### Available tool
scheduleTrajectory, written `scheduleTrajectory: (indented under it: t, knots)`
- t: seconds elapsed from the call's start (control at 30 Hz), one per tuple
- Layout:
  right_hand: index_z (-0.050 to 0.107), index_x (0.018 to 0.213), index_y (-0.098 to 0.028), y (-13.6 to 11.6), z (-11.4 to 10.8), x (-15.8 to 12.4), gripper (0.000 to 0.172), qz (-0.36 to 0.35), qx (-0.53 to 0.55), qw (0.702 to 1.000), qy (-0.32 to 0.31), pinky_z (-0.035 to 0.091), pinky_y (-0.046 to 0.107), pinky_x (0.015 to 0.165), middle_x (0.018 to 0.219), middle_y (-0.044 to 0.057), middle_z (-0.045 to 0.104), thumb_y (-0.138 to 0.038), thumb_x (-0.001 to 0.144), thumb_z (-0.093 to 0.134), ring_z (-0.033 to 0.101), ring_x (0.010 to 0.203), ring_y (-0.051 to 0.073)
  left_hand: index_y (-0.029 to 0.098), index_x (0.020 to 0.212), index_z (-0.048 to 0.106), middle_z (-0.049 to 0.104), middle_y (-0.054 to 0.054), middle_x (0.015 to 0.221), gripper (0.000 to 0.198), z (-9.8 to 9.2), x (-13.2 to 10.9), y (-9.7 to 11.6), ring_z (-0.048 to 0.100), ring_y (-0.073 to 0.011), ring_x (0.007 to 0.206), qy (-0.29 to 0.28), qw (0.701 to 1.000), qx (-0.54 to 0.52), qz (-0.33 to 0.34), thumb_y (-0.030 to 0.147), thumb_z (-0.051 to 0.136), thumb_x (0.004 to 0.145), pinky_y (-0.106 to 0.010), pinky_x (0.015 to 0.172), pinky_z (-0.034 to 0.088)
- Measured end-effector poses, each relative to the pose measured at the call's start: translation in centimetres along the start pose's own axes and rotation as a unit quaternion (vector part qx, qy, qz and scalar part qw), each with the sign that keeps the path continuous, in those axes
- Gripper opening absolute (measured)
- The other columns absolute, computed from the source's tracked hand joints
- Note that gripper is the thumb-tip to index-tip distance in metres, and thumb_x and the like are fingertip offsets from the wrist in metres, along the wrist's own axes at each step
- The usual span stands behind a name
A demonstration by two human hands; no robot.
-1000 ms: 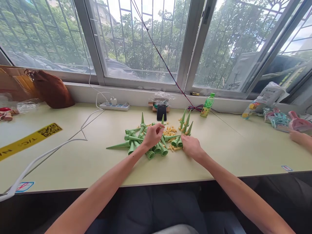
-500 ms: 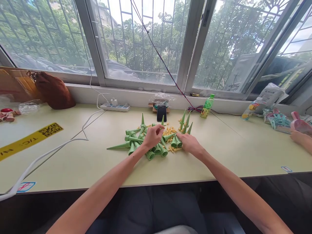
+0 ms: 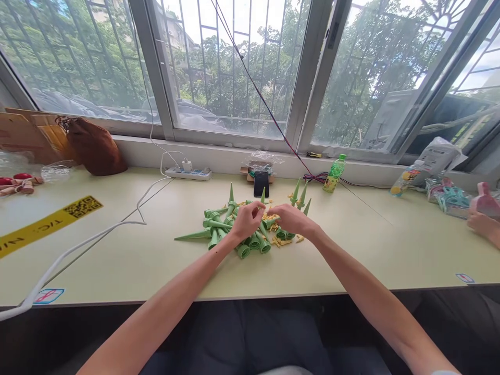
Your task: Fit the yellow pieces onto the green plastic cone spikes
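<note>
My left hand (image 3: 247, 221) is over the pile of green plastic spikes (image 3: 214, 223), its thumb and fingers pinched; whatever they hold is too small to make out. Close by on the right, my right hand (image 3: 292, 220) has its fingers bent together toward the left fingertips, and their contents are hidden. Small yellow plastic pieces (image 3: 279, 242) lie scattered under and around the right hand. Several green spikes with yellow pieces on them (image 3: 300, 198) stand point up just behind it. Open threaded ends of other spikes face me below the left hand.
Behind the pile lie a black phone (image 3: 261, 184) and a white power strip (image 3: 189, 173). A green bottle (image 3: 335, 174) stands by the windowsill. A white cable (image 3: 117, 223) crosses the left side. Another person's hand (image 3: 482, 225) holds a pink object at far right.
My right hand has lifted from the yellow pieces and moved left and up, close to my left fingertips. My left hand stays nearly in place. The view has shifted slightly.
</note>
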State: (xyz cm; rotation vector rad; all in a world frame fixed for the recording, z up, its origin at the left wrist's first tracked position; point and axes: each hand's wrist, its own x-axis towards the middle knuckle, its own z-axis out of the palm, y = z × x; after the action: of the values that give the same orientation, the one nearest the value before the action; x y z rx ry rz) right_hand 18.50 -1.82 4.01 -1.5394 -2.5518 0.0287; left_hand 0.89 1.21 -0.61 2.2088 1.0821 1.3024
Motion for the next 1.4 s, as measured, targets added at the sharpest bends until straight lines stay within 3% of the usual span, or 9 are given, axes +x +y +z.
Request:
scheduleTrajectory:
  t: [0.23,0.4,0.57,0.7,0.8,1.0,1.13,1.3,1.4]
  knots:
    - [0.062,0.11,-0.018,0.2,1.2,1.4,0.037,-0.037,-0.005,0.998,-0.046,0.038,0.021,0.068,0.105,0.009,0.066,-0.001,0.077,0.059,0.06,0.095,0.019,0.017,0.088,0.065,0.052,0.004,0.052,0.018,-0.1,0.1,0.2,0.044,-0.011,0.049,0.005,1.0,-0.001,-0.005,0.025,0.05,0.086,-0.024,0.055,0.037]
    - [0.061,0.11,-0.017,0.7,1.8,1.7,0.037,-0.05,-0.022,0.998,-0.037,0.037,0.022,0.069,0.104,0.009,0.063,-0.003,0.077,0.059,0.058,0.098,0.019,0.016,0.084,0.064,0.05,0.004,0.052,0.016,0.0,-0.1,0.4,0.043,-0.0102,0.048,0.011,1.0,-0.001,-0.003,0.023,0.05,0.086,-0.023,0.055,0.036]
    - [0.059,0.116,-0.019,0.5,1.2,1.1,0.038,-0.044,-0.02,0.999,0.024,0.036,0.022,0.067,0.103,0.008,0.061,-0.005,0.082,0.052,0.059,0.091,0.017,0.016,0.087,0.064,0.061,0.0,0.066,0.02,-0.1,0.0,0.5,0.045,-0.0095,0.048,0.014,1.0,-0.012,-0.009,0.031,0.05,0.089,-0.023,0.052,0.037]
    - [0.059,0.115,-0.02,0.2,0.6,1.1,0.035,-0.034,-0.034,0.993,0.105,0.037,0.022,0.066,0.107,0.007,0.06,-0.006,0.086,0.046,0.06,0.087,0.016,0.015,0.093,0.064,0.066,-0.007,0.089,0.028,-0.2,0.2,0.4,0.049,-0.0089,0.052,0.028,0.999,-0.028,-0.007,0.039,0.049,0.09,-0.023,0.053,0.041]
    - [0.053,0.121,-0.02,0.5,0.9,1.7,0.039,-0.044,-0.042,0.983,0.171,0.039,0.023,0.065,0.109,0.008,0.061,-0.005,0.086,0.044,0.061,0.084,0.016,0.014,0.094,0.063,0.066,-0.008,0.092,0.033,-0.3,0.3,0.5,0.05,-0.009,0.052,0.024,0.998,-0.047,-0.022,0.044,0.049,0.09,-0.023,0.051,0.041]
    - [0.05,0.12,-0.018,1.5,1.9,3.4,0.034,-0.175,-0.045,0.946,0.268,0.046,0.031,0.076,0.104,0.009,0.064,-0.004,0.09,0.042,0.06,0.092,0.021,0.015,0.101,0.065,0.07,-0.008,0.095,0.039,-0.4,0.2,0.6,0.062,-0.0134,0.064,0.001,0.996,-0.081,-0.038,0.049,0.054,0.086,-0.023,0.056,0.047]
    - [0.044,0.127,-0.021,2.1,2.3,3.9,0.04,-0.239,-0.037,0.922,0.303,0.048,0.034,0.082,0.118,0.01,0.06,-0.004,0.092,0.038,0.06,0.098,0.02,0.015,0.099,0.067,0.071,-0.008,0.089,0.038,-0.3,0.3,0.3,0.066,-0.0181,0.076,0.013,0.992,-0.115,-0.057,0.048,0.057,0.083,-0.026,0.063,0.052]
    - [0.036,0.132,-0.02,3.4,3.6,3.9,0.038,-0.166,0.025,0.912,0.375,0.05,0.032,0.074,0.113,0.012,0.057,-0.014,0.095,0.038,0.06,0.083,0.018,0.014,0.093,0.067,0.068,-0.006,0.073,0.034,-0.2,0.5,0.1,0.065,-0.0179,0.069,0.044,0.984,-0.132,-0.109,0.045,0.062,0.08,-0.028,0.06,0.053]
    - [0.04,0.128,-0.017,3.7,4.6,3.9,0.033,-0.129,0.026,0.932,0.338,0.05,0.032,0.072,0.104,0.011,0.059,-0.016,0.095,0.038,0.059,0.079,0.019,0.014,0.092,0.066,0.067,-0.006,0.071,0.035,-0.2,0.4,0.1,0.064,-0.0171,0.066,0.049,0.982,-0.142,-0.114,0.046,0.065,0.078,-0.027,0.059,0.053]
